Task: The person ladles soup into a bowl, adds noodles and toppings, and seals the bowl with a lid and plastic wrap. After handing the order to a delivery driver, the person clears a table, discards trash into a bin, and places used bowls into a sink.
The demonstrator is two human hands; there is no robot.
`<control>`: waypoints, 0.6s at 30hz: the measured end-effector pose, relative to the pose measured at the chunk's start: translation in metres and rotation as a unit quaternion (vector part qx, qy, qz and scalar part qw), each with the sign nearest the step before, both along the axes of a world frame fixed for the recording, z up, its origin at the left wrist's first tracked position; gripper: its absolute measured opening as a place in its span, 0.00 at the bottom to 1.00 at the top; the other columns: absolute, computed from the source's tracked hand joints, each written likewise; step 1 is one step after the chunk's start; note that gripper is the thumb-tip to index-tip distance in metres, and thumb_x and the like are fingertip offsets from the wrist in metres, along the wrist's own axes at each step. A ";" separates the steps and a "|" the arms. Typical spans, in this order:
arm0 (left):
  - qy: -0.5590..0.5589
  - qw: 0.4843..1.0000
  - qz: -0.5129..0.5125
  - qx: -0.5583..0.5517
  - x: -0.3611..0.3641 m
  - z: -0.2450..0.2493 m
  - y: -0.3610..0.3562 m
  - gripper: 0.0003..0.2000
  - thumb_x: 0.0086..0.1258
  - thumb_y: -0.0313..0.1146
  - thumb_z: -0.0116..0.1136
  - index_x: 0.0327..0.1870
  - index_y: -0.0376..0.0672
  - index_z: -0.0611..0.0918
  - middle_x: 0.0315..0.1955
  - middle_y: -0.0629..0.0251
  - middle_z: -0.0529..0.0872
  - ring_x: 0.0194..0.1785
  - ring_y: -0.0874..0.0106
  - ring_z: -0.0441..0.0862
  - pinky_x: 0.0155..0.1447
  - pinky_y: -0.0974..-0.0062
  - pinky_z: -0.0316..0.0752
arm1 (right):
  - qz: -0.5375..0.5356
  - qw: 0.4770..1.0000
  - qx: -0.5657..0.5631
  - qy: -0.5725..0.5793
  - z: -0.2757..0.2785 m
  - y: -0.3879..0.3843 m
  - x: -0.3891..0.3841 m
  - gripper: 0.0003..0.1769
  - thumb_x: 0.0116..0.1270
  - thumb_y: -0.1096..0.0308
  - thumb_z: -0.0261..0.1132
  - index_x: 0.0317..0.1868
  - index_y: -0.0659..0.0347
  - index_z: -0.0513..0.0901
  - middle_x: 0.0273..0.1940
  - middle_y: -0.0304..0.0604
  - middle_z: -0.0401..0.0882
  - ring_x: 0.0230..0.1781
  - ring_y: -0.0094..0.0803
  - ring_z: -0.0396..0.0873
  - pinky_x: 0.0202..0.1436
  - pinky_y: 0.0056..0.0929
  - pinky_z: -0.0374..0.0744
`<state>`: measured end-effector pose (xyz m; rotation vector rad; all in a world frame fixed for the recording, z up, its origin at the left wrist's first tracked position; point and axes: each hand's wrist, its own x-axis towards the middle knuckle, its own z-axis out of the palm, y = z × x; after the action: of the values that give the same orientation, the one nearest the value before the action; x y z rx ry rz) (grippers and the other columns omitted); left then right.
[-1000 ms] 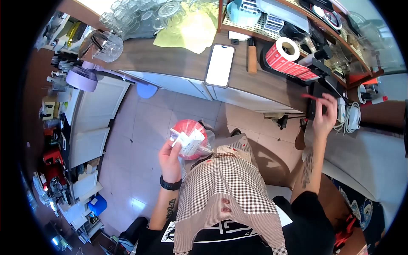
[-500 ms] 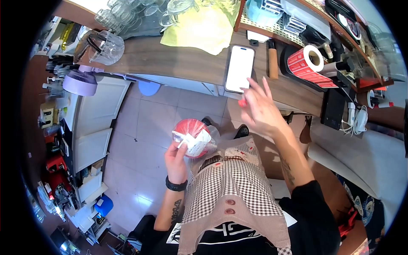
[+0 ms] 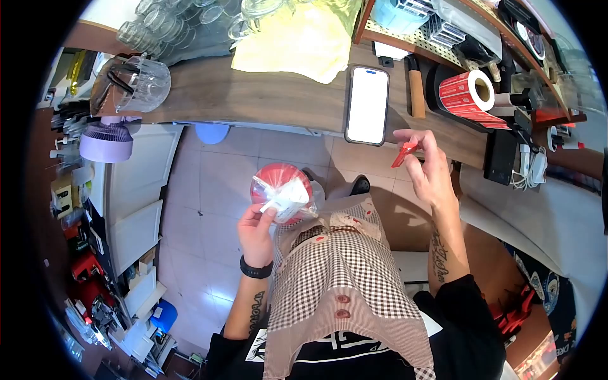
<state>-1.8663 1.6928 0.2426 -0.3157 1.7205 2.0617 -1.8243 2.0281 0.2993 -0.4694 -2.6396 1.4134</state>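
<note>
My left hand (image 3: 256,239) pinches the gathered plastic of a clear bag (image 3: 290,201). Inside the bag is a round red item (image 3: 278,174), with a white paper or label over part of it. What the red item is, I cannot make out. My right hand (image 3: 434,174) is raised near the desk's front edge, its thumb and fingers closed on a small red strip (image 3: 403,154). A phone (image 3: 368,104) with a bright white screen lies on the desk, up and left of that hand.
On the wooden desk (image 3: 209,88) are glass cups (image 3: 152,31), a yellow cloth (image 3: 291,47), a clear pitcher (image 3: 149,82), a wooden-handled tool (image 3: 416,92) and a roll of red labels (image 3: 465,92). A purple fan (image 3: 106,142) is at the left. A shelf (image 3: 418,41) stands at the back right.
My right hand has moved right, away from the phone, and the red strip shows more clearly in its fingers. My left hand with the bag has shifted slightly left as the view moved.
</note>
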 end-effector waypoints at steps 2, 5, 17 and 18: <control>-0.006 1.000 0.004 0.003 -0.006 0.002 0.001 0.05 0.72 0.27 0.56 0.43 0.35 0.80 0.38 0.66 0.84 0.42 0.79 0.77 0.52 0.79 0.71 | -0.013 1.000 -0.005 0.009 -0.005 0.003 0.000 0.09 0.61 0.77 0.52 0.42 0.63 0.65 0.53 0.52 0.80 0.36 0.32 0.78 0.46 0.31 0.78; -0.009 1.000 0.005 0.020 -0.010 0.000 0.005 0.06 0.73 0.27 0.55 0.44 0.34 0.79 0.39 0.65 0.84 0.43 0.78 0.78 0.53 0.78 0.71 | -0.071 0.990 -0.120 0.003 -0.010 0.007 -0.001 0.11 0.60 0.78 0.51 0.43 0.63 0.64 0.52 0.51 0.81 0.32 0.26 0.76 0.41 0.27 0.77; -0.012 1.000 0.013 0.021 -0.017 -0.005 0.002 0.05 0.73 0.27 0.56 0.44 0.35 0.78 0.40 0.64 0.84 0.45 0.77 0.79 0.55 0.76 0.71 | -0.006 1.000 -0.008 -0.024 -0.010 0.002 -0.026 0.17 0.56 0.76 0.53 0.47 0.63 0.62 0.60 0.54 0.77 0.21 0.28 0.73 0.33 0.32 0.75; -0.010 1.000 0.016 0.025 -0.017 -0.008 -0.001 0.05 0.72 0.27 0.56 0.44 0.36 0.78 0.40 0.64 0.84 0.45 0.76 0.79 0.55 0.76 0.71 | -0.003 0.999 -0.001 -0.036 -0.008 0.001 -0.028 0.17 0.56 0.76 0.53 0.47 0.64 0.62 0.60 0.54 0.76 0.21 0.29 0.73 0.33 0.31 0.75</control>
<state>-1.8829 1.6920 0.2341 -0.3498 1.6587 2.1132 -1.8526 2.0290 0.2916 -0.5378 -2.6919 1.4232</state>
